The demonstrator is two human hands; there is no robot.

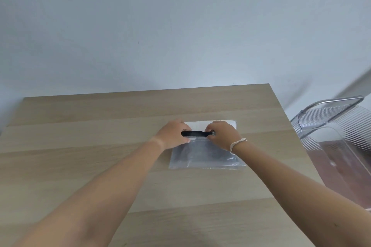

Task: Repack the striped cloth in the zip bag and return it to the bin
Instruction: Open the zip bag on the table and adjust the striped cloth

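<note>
A clear zip bag (202, 158) lies flat on the wooden table (100, 146), with a dark cloth faintly showing through the plastic; its stripes cannot be made out. A black zip strip (195, 133) runs along the bag's far side, and a white strip (200, 125) shows beyond it. My left hand (173, 133) pinches the left end of the zip strip. My right hand (220, 134) grips the zip's right end, where a small metal slider shows at the fingertips. A clear plastic bin (337, 138) stands off the table's right edge.
The table's far edge meets a plain pale wall. The bin has ribbed transparent walls and a metal handle (331, 102) over its top. A white string bracelet (237, 143) circles my right wrist.
</note>
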